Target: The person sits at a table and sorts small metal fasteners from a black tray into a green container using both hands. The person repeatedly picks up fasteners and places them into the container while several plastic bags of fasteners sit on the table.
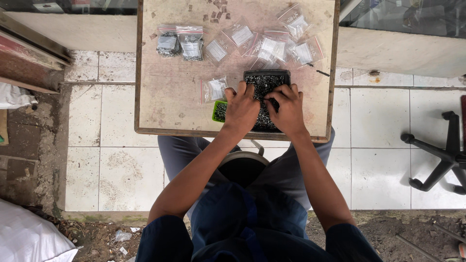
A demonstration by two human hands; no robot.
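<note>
showing a black tray (266, 77) heaped with small dark screws, set near the front edge of a square wooden tabletop (170, 97). both hands rest over the tray's nearer half. the left hand (241, 109) lies palm down on the tray's left side, fingers curled into the screws; whether its grip is closed on any of them cannot be told. the right hand (287, 109) lies on the tray's right side, its fingers bent inward toward the middle of the heap; its grip, too, cannot be told from this view. the two hands are just beside each other, thumbs nearly meeting over the screws.

touching the left hand's outer edge is a small green container (219, 111) holding more dark screws. just beyond it lies a single clear bag (214, 89) with a red seal strip. farther back, a row of similar filled bags (242, 43) spreads across the tabletop, two darker ones at the left end.

below the tabletop are the person's grey-trousered knees (184, 150) and a round stool (241, 167). the floor is of white tiles (378, 170); the black base of a swivel chair (444, 155) stands at the right.
</note>
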